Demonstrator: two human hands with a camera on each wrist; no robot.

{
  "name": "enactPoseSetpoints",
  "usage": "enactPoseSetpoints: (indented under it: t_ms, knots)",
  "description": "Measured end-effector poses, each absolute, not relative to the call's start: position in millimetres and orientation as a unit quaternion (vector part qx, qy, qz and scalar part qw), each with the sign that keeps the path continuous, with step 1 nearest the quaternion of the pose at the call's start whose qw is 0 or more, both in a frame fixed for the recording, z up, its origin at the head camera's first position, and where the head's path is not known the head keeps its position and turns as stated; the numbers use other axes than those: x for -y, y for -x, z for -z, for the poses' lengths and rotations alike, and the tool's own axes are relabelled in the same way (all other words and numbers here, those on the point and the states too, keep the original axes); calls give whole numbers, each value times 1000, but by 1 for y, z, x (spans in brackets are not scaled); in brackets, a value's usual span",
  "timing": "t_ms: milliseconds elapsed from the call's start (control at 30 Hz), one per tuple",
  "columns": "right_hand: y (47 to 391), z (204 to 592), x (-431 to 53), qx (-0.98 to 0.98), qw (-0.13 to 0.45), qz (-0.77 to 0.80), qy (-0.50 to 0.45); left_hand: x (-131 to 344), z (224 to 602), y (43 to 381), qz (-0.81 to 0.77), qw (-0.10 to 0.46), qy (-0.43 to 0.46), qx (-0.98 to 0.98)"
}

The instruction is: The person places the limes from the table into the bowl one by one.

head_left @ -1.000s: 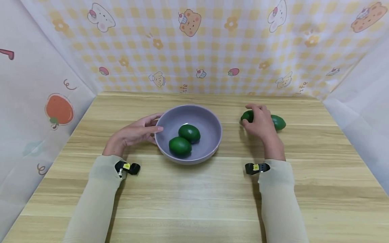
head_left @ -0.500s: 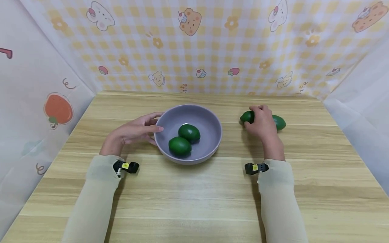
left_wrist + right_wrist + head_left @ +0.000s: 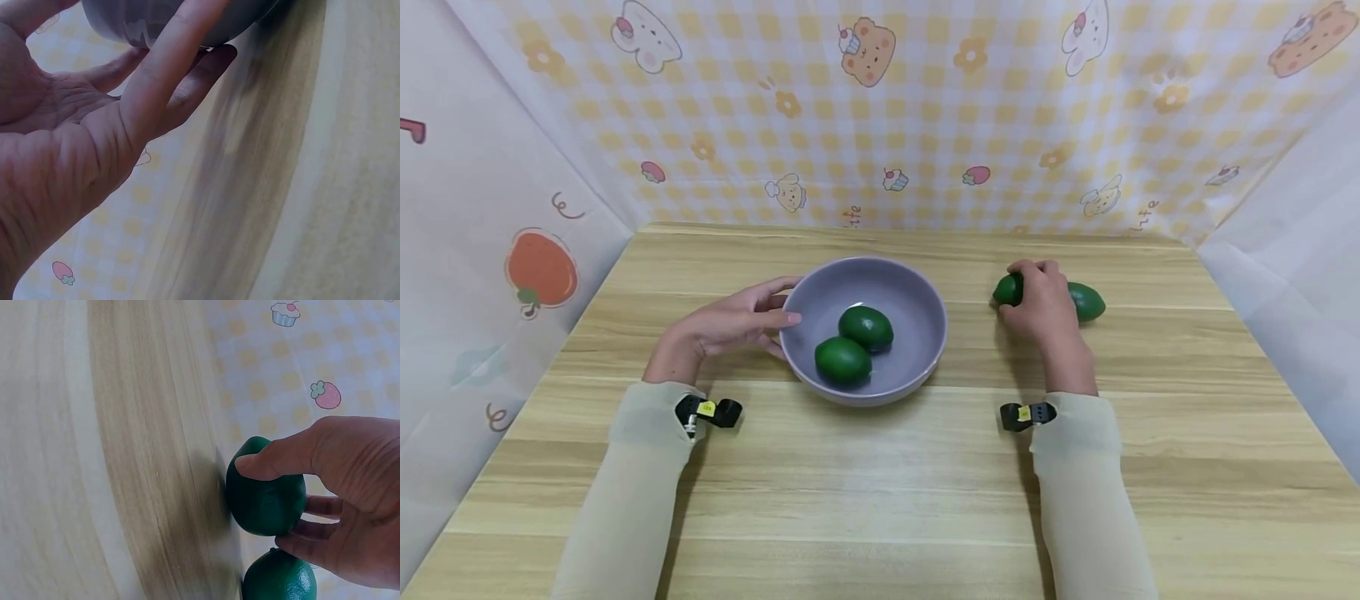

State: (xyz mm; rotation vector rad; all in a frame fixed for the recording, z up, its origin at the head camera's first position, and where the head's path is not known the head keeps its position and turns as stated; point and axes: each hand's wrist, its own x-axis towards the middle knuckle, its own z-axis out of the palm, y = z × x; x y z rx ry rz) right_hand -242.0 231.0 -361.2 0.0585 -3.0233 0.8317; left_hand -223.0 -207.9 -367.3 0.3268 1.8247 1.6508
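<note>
A grey-purple bowl (image 3: 910, 333) stands mid-table with two green limes inside, one lime (image 3: 866, 327) lying behind the other lime (image 3: 843, 361). At its left rim my left hand (image 3: 730, 325) grips the bowl, thumb over the edge and fingers against the outer wall; in the left wrist view the fingers reach under the bowl's side (image 3: 137, 22). Right of the bowl, my right hand (image 3: 1043, 308) holds a third lime (image 3: 265, 500) between thumb and fingers. Another lime (image 3: 1086, 302) lies on the table just beside that hand, partly covered by it.
The wooden table (image 3: 865, 492) runs back to a yellow-checked cloth (image 3: 925, 108) with cartoon prints. White printed cloth (image 3: 467, 292) hangs along the left side, and a pale cloth (image 3: 1300, 250) closes off the right. A small black camera sits on each wrist.
My right fingers have drawn in from a looser spread and closed around the lime, which stays in about the same spot. The left hand and bowl hold their place.
</note>
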Motion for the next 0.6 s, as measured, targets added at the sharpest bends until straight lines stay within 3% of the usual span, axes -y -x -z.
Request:
enactPoseSetpoints:
  t_ms: [600]
  knots:
    - [242, 362, -230, 963, -14, -269, -23, 211, 371, 225, -638, 326, -137, -684]
